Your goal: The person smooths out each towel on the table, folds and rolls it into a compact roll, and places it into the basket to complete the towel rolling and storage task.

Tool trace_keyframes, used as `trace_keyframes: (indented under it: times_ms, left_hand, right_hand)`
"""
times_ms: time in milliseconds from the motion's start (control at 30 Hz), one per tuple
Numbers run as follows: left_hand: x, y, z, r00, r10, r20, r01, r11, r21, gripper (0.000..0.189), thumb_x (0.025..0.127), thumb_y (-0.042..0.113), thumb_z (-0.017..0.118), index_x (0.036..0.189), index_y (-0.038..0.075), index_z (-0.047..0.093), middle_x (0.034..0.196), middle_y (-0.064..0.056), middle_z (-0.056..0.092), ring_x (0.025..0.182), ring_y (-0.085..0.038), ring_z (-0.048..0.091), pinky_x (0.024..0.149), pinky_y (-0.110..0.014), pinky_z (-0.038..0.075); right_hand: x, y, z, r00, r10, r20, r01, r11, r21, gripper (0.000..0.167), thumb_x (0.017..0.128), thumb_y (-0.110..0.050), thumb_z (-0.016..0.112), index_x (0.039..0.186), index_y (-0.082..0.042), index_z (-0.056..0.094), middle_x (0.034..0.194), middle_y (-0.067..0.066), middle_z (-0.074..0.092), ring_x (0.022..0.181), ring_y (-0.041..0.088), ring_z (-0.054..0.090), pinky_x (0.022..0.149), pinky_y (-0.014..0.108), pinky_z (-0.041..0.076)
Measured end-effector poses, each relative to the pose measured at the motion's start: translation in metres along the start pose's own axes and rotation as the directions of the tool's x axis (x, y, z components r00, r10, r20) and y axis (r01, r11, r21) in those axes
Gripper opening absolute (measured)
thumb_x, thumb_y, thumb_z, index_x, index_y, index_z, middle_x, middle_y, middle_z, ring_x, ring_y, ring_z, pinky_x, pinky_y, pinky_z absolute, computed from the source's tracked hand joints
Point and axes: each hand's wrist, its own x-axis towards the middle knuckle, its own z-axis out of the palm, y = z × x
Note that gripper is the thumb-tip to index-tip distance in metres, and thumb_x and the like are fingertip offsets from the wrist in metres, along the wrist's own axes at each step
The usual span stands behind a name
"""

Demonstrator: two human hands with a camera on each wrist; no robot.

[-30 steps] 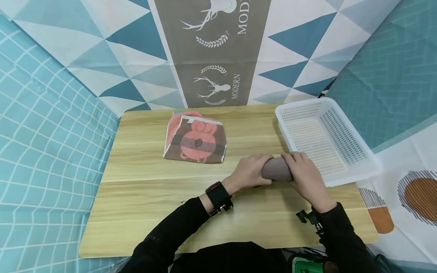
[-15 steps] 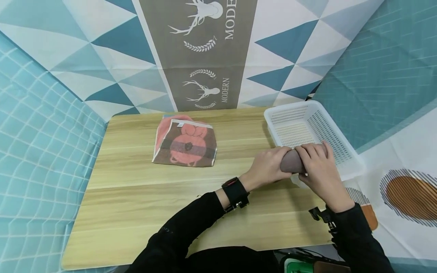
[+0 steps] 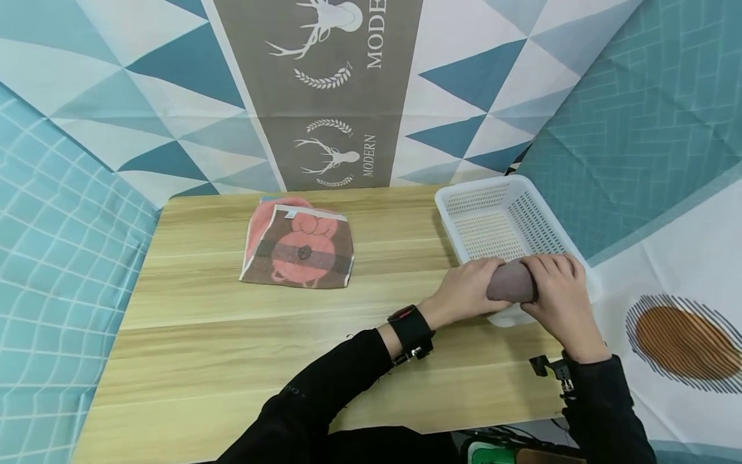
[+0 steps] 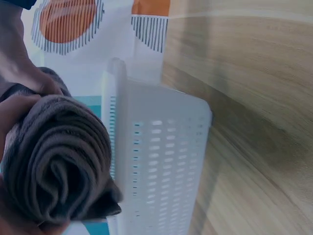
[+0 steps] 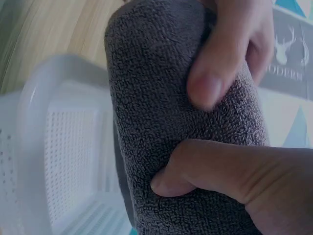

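Left grip (image 3: 468,288) and right grip (image 3: 561,298) both clasp the rolled grey towel (image 3: 511,282), one toward each end, presumably so it can't loosen, held up by the near side of the white basket (image 3: 481,185), counter's (image 3: 232,361) right, exact clearance unclear.

Gray wall panel (image 3: 332,103), white lettering "MODERN" (image 3: 369,155), "MODE" (image 3: 375,35) above, cut off
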Motion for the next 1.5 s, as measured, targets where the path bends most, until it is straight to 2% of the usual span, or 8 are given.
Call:
trace_keyframes:
  times_ms: [167, 267, 500, 733, 900, 1100, 1300, 1500]
  left_hand:
    - [0.004, -0.008, 0.009, 0.994, 0.03, 0.1, -0.029, 0.999, -0.016, 0.072, 0.088, 0.053, 0.07, 0.142, 0.012, 0.047, 0.13, -0.001, 0.059, 0.115, -0.01, 0.057, 0.093, -0.022, 0.048]
    - [0.009, -0.01, 0.014, 0.99, 0.049, 0.136, -0.048, 0.999, -0.009, 0.074, 0.091, 0.053, 0.066, 0.146, 0.01, 0.043, 0.132, -0.004, 0.057, 0.119, -0.012, 0.055, 0.097, -0.023, 0.046]
    - [0.016, -0.008, 0.025, 0.986, 0.062, 0.154, -0.067, 0.997, 0.03, 0.069, 0.098, 0.049, 0.056, 0.15, 0.006, 0.037, 0.136, -0.007, 0.054, 0.123, -0.015, 0.053, 0.1, -0.023, 0.045]
    - [0.021, -0.009, 0.038, 0.983, 0.079, 0.164, -0.089, 0.994, 0.057, 0.063, 0.104, 0.043, 0.046, 0.154, 0.009, 0.031, 0.142, -0.008, 0.051, 0.13, -0.017, 0.05, 0.105, -0.024, 0.043]
    - [0.027, -0.009, 0.044, 0.976, 0.087, 0.197, -0.111, 0.988, 0.111, 0.063, 0.104, 0.044, 0.043, 0.156, 0.009, 0.03, 0.147, -0.01, 0.047, 0.131, -0.019, 0.051, 0.105, -0.024, 0.044]
    - [0.03, -0.009, 0.049, 0.963, 0.108, 0.247, -0.165, 0.961, 0.223, 0.065, 0.103, 0.046, 0.045, 0.154, 0.006, 0.033, 0.143, -0.01, 0.05, 0.124, -0.018, 0.057, 0.097, -0.021, 0.049]
    - [0.03, -0.01, 0.057, 0.963, 0.145, 0.229, -0.206, 0.939, 0.275, 0.059, 0.103, 0.043, 0.049, 0.148, 0.005, 0.04, 0.13, -0.01, 0.057, 0.111, -0.018, 0.063, 0.087, -0.022, 0.054]
    - [0.034, -0.01, 0.06, 0.963, 0.123, 0.238, -0.218, 0.878, 0.426, 0.051, 0.1, 0.041, 0.056, 0.142, 0.013, 0.053, 0.129, -0.006, 0.061, 0.109, -0.016, 0.064, 0.084, -0.024, 0.055]
  right_hand:
    - [-0.007, 0.018, 0.005, 0.999, 0.043, 0.022, -0.044, 0.999, 0.025, 0.077, 0.052, 0.004, 0.089, 0.123, 0.002, 0.059, 0.114, 0.026, 0.061, 0.11, 0.045, 0.047, 0.111, 0.064, 0.023]
    - [-0.008, 0.027, 0.009, 0.998, 0.055, 0.04, -0.057, 0.998, 0.037, 0.075, 0.055, 0.004, 0.088, 0.123, 0.003, 0.058, 0.115, 0.027, 0.06, 0.111, 0.046, 0.047, 0.113, 0.065, 0.021]
    - [-0.011, 0.041, 0.02, 0.996, 0.078, 0.041, -0.08, 0.996, 0.038, 0.074, 0.055, 0.006, 0.089, 0.123, 0.004, 0.059, 0.114, 0.029, 0.06, 0.111, 0.048, 0.047, 0.114, 0.062, 0.021]
    - [-0.013, 0.052, 0.032, 0.992, 0.095, 0.084, -0.1, 0.993, 0.061, 0.07, 0.055, 0.009, 0.087, 0.119, 0.008, 0.059, 0.111, 0.03, 0.062, 0.105, 0.047, 0.051, 0.099, 0.058, 0.036]
    - [-0.018, 0.06, 0.041, 0.985, 0.117, 0.126, -0.128, 0.988, 0.087, 0.069, 0.058, 0.01, 0.086, 0.121, 0.008, 0.058, 0.112, 0.03, 0.061, 0.108, 0.048, 0.051, 0.097, 0.058, 0.037]
    - [-0.022, 0.067, 0.055, 0.979, 0.129, 0.156, -0.149, 0.981, 0.121, 0.062, 0.061, 0.011, 0.084, 0.117, 0.006, 0.059, 0.11, 0.029, 0.061, 0.107, 0.048, 0.052, 0.095, 0.06, 0.038]
    - [-0.017, 0.069, 0.067, 0.969, 0.163, 0.185, -0.182, 0.979, 0.091, 0.051, 0.064, 0.011, 0.082, 0.11, 0.009, 0.061, 0.104, 0.03, 0.064, 0.101, 0.048, 0.056, 0.097, 0.06, 0.039]
    - [-0.013, 0.076, 0.075, 0.954, 0.146, 0.263, -0.174, 0.981, 0.084, 0.062, 0.065, 0.009, 0.085, 0.121, 0.011, 0.059, 0.114, 0.031, 0.063, 0.109, 0.048, 0.055, 0.101, 0.06, 0.037]
